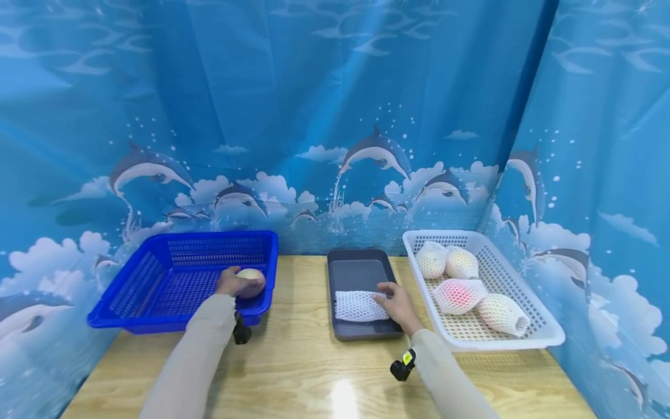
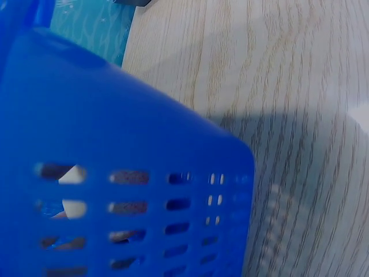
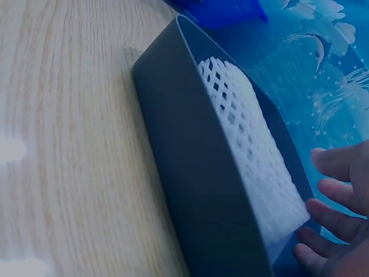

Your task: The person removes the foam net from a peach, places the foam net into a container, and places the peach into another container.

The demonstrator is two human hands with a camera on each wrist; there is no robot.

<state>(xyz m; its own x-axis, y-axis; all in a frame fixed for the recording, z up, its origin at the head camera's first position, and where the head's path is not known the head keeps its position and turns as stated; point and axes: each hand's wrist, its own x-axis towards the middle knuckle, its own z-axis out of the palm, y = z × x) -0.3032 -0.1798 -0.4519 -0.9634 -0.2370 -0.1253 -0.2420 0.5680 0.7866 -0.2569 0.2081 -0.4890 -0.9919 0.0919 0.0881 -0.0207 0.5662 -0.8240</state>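
Note:
Inside the blue basket (image 1: 178, 317), at its right end, my left hand (image 1: 230, 283) holds a round pale-yellow and pinkish fruit (image 1: 252, 281) from the left side. Basket wall (image 2: 132, 127) fills much of the left wrist view, and only bits of the fruit show through its slots. A white foam net sleeve (image 1: 358, 306) lies flattened across the dark grey tray (image 1: 361, 269). Over the right end of the sleeve is my right hand (image 1: 398, 304); in the right wrist view its fingers (image 3: 337, 219) are spread and loosely bent, right by the sleeve's end, gripping nothing.
On the right stands a white basket (image 1: 523, 291) with several net-wrapped fruits (image 1: 460, 295), one of them pinkish red. Everything stands on a light wooden table (image 1: 303, 361). A blue dolphin-print curtain (image 1: 314, 116) hangs close behind the containers.

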